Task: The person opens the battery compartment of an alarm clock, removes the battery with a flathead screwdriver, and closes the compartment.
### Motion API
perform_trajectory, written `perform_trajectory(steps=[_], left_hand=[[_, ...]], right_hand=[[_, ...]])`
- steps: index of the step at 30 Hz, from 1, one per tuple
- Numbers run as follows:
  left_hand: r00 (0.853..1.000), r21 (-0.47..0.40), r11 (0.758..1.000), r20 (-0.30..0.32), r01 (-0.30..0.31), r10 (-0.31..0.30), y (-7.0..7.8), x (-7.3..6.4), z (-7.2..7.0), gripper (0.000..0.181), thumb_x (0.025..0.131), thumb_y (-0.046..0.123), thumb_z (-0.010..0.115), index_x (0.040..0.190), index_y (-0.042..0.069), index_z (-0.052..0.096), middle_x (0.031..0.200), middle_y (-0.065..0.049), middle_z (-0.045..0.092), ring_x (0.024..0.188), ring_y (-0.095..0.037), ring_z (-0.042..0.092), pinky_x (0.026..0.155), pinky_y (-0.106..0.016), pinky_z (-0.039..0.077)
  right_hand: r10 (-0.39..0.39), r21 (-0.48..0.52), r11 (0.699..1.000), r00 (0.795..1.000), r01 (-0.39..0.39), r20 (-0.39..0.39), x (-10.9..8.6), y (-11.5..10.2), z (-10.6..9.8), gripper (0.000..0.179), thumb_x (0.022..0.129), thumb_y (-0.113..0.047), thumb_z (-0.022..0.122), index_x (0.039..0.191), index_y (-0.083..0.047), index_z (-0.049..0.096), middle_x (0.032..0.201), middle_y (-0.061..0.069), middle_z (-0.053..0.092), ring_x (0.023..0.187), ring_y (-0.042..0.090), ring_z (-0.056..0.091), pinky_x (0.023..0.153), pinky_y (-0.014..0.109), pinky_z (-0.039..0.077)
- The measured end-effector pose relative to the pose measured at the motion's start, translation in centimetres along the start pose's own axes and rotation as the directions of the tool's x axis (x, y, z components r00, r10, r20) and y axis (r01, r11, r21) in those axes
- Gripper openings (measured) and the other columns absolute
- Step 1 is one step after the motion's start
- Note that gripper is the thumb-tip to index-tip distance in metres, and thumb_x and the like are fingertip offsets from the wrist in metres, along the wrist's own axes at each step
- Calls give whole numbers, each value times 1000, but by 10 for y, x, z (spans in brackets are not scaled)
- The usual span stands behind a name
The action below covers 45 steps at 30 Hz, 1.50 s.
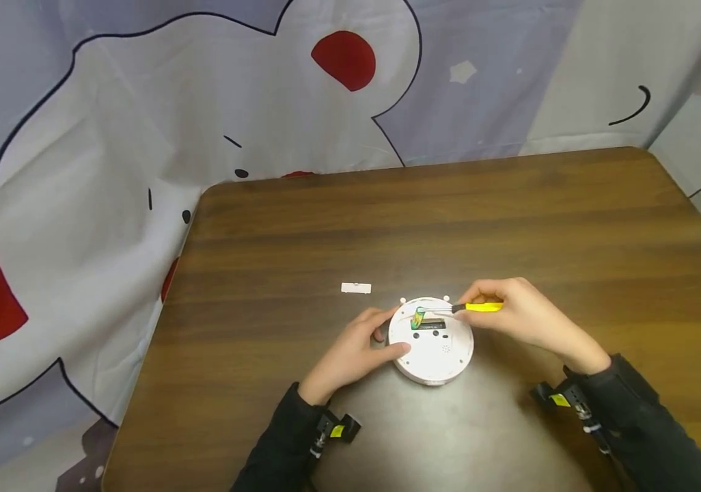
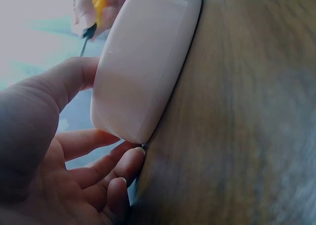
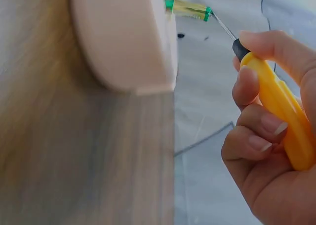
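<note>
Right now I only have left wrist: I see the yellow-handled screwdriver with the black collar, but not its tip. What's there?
Observer: The screwdriver reaches one end of a green-and-gold cylindrical battery, apparently touching it.
Operator: Battery lying flat?
Observer: No. In the head view it is tilted, one end up out of the dark rectangular compartment in the round white plastic device.
Operator: Any loose parts on the table?
Observer: Yes, a small white rectangular plate lies on the brown wooden table, past the left hand.
</note>
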<state>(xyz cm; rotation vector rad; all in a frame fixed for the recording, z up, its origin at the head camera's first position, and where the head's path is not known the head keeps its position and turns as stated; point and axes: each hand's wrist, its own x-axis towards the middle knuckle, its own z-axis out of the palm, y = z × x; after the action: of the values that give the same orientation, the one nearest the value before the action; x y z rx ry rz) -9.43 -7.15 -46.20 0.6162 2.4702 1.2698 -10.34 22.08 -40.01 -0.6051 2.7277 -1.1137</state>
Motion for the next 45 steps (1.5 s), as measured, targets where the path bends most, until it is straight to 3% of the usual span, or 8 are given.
perform_trajectory(steps=[4, 8, 12, 16, 21, 26, 33, 45], left_hand=[[1000, 5, 1000, -3, 8, -8, -2, 2, 2, 69, 91, 43, 74, 150, 17, 49, 109, 2, 52, 89, -15, 50, 72, -27, 40], [1000, 4, 1000, -5, 6, -6, -2, 4, 4, 69, 90, 42, 75, 149, 16, 51, 107, 1, 52, 89, -15, 50, 72, -26, 39], [1000, 3, 1000, -5, 4, -4, -2, 3, 3, 68, 90, 39, 76, 149, 14, 51, 106, 2, 52, 89, -15, 50, 72, -26, 39], [1000, 5, 1000, -7, 1, -1, -3, 1, 2, 69, 91, 40, 75, 150, 15, 50, 107, 2, 52, 89, -14, 50, 73, -27, 39], [1000, 7, 1000, -13, 2, -2, -3, -1, -1, 70, 91, 42, 74, 151, 18, 49, 112, 2, 52, 90, -14, 50, 74, -27, 40], [1000, 10, 1000, -5, 3, -3, -1, -2, -1, 70, 91, 43, 74, 151, 19, 48, 114, 2, 52, 90, -15, 50, 74, -27, 40], [1000, 21, 1000, -3, 6, -6, -1, -2, 0, 69, 91, 42, 74, 151, 19, 48, 108, 2, 52, 89, -15, 50, 73, -27, 39], [1000, 21, 1000, -5, 0, 0, 0, -1, 0, 69, 91, 41, 74, 151, 17, 49, 102, -1, 51, 89, -15, 49, 73, -27, 38]], right_hand=[[-71, 17, 997, 996, 71, 48, 15, -11, 10, 11, 87, -25, 82, 95, -23, 76, 85, -12, 69, 75, 12, 58, 67, 27, 48], [-72, 5, 997, 996, 71, 47, 19, -17, 12, 11, 86, -23, 82, 95, -21, 75, 84, -11, 68, 75, 12, 59, 68, 28, 48], [-41, -40, 998, 999, 41, 11, 13, -14, 2, 11, 87, -24, 80, 96, -19, 75, 84, -10, 69, 76, 12, 60, 70, 29, 49], [-30, -151, 988, 1000, 29, -4, 1, -14, -17, 9, 86, -25, 81, 92, -21, 76, 82, -12, 69, 72, 8, 59, 68, 30, 49], [-3, -320, 947, 995, 36, 101, -3, -29, -38, 11, 83, -23, 83, 91, -19, 76, 78, -11, 66, 62, 8, 51, 60, 30, 44], [53, -390, 920, 976, 34, 212, 4, -44, -38, 12, 83, -22, 82, 92, -16, 76, 77, -7, 65, 63, 11, 51, 61, 31, 45], [56, -415, 908, 970, 49, 237, 9, -48, -30, 12, 83, -24, 81, 90, -16, 75, 72, -7, 61, 61, 12, 50, 58, 31, 44], [45, -369, 928, 970, 48, 240, 10, -42, -32, 11, 83, -20, 82, 91, -17, 75, 80, -7, 66, 66, 11, 53, 63, 32, 47]])
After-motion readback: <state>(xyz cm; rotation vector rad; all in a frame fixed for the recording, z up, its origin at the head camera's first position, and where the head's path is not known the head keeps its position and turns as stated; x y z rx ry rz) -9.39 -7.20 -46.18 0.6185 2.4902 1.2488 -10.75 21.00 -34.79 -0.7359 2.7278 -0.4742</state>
